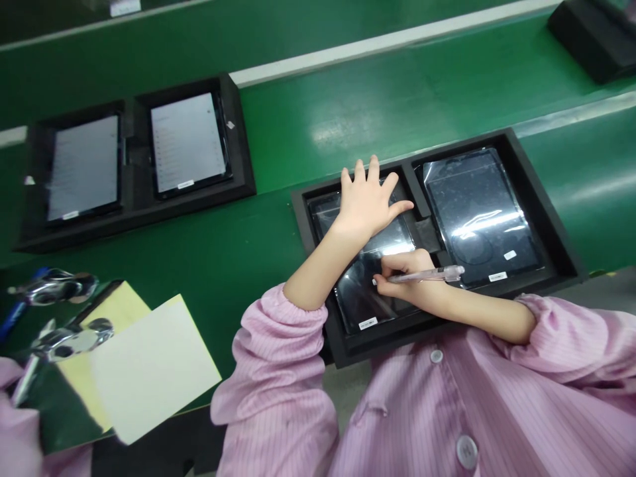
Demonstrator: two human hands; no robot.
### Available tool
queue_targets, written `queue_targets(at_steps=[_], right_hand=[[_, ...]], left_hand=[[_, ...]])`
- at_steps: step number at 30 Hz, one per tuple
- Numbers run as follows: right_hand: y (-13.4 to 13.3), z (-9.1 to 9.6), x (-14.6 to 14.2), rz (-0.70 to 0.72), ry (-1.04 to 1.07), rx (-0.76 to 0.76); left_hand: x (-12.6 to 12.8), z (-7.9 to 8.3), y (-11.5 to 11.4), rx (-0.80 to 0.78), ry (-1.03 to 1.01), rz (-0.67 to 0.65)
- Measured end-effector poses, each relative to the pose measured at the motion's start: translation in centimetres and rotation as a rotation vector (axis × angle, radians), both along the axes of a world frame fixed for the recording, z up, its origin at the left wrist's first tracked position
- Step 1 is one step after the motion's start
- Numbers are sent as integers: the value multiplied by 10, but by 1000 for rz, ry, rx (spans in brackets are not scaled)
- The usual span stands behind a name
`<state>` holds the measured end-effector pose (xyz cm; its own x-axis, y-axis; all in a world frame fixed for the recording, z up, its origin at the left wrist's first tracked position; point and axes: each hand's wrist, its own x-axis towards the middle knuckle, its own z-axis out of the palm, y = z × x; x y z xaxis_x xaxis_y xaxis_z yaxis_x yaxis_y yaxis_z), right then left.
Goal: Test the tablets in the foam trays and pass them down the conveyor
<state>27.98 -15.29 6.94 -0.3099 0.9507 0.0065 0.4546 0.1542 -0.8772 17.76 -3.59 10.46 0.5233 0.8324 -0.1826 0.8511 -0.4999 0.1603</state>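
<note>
A black two-compartment foam tray [348, 348] sits in front of me at the table's near edge. In its left compartment lies a dark-screened tablet [355, 291] with a small white label at its lower edge. My left hand [366, 199] rests open with spread fingers over the upper part of that tablet. My right hand [405, 268] is closed around a clear pen [437, 273], its tip end close to the tablet's screen; whether it touches I cannot tell. The right compartment holds another dark tablet [479, 205] under shiny film, with two small white labels.
At the left stands another foam tray [134, 222] with two lit tablets. Nearer lie white paper [154, 371] on yellow sheets [132, 305], shiny metal-looking objects [59, 286] and a blue pen [14, 318]. A black foam block [581, 40] is at the far right. Someone's pink sleeve shows at lower left.
</note>
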Motion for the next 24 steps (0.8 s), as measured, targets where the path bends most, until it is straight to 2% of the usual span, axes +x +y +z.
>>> queue_targets(at_steps=[4,11,18,21,24], right_hand=[[-1,-1,0,-43,7,-6],[0,0,1,-12,-11,25],[2,-2,-3,-17,9,-23],[-2,2,2,-44,113,37],[-5,10,28,-173,132,192]], left_hand=[[-1,-3,1,6,2,-5],[0,0,0,13,30,-15],[-1,-1,1,77,21,-44],[-2,-2,2,98,38,-62],[-2,-3,3,102,39,-65]])
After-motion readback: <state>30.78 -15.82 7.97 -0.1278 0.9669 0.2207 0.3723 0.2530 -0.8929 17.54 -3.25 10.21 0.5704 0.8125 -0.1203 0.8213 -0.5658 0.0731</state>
